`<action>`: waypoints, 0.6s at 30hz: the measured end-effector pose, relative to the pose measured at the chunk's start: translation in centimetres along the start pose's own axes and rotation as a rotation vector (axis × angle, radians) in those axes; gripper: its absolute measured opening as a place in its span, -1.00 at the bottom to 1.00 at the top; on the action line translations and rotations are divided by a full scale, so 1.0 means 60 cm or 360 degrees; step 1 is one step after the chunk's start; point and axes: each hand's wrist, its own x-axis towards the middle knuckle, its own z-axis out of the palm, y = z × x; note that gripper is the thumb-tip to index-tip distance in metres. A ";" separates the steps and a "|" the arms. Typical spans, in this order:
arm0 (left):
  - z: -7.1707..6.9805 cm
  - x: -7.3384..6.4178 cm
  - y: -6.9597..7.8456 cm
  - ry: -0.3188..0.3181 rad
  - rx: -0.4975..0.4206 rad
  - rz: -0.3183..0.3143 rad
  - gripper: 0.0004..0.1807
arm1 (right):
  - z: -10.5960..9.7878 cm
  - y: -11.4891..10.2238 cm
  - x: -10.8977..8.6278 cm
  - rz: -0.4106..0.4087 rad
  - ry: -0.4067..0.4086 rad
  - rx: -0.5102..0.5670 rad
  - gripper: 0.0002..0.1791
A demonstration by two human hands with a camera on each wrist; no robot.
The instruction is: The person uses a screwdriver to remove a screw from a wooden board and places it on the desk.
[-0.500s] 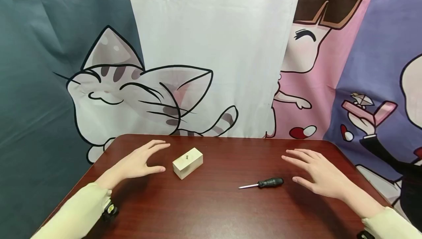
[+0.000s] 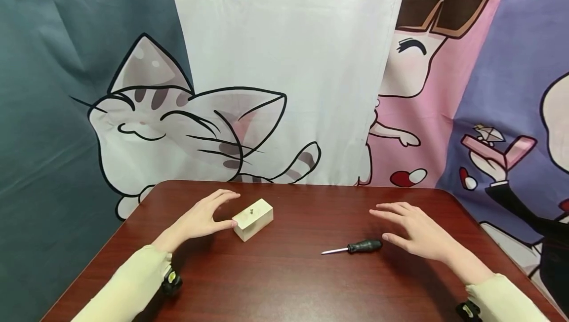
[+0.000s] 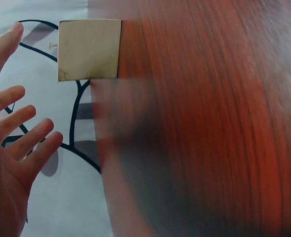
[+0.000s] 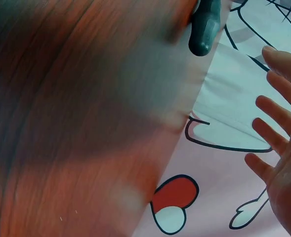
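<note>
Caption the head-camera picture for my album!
Left hand near a pale rectangular wooden block, right hand near a black-handled screwdriver, over a reddish-brown table.

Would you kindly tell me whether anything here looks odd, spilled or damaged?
Nothing looks spilled or damaged. Only the small metal screw in the pale, rectangular wooden block stands out: its head sits above the block's top face, not flush, perhaps only partly driven.

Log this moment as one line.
left hand: empty, beside block | right hand: empty, near screwdriver | screw: upright in block's top | screwdriver: lying on table
</note>
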 end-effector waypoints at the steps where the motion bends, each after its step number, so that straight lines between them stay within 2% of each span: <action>1: 0.003 0.001 0.000 0.0003 -0.0012 -0.0009 -0.26 | 0.003 0.000 0.000 0.0012 -0.0009 0.0021 -0.29; 10: 0.024 0.004 0.007 -0.0039 -0.0155 -0.0115 -0.30 | 0.023 -0.011 -0.003 0.0240 -0.0176 0.0309 -0.36; 14: 0.030 0.004 0.010 -0.0072 -0.0230 -0.0147 -0.30 | 0.034 -0.010 -0.005 0.0233 -0.0197 0.0380 -0.38; 18: 0.033 0.004 0.012 -0.0092 -0.0231 -0.0171 -0.27 | 0.043 -0.008 -0.007 0.0205 -0.0195 0.0447 -0.42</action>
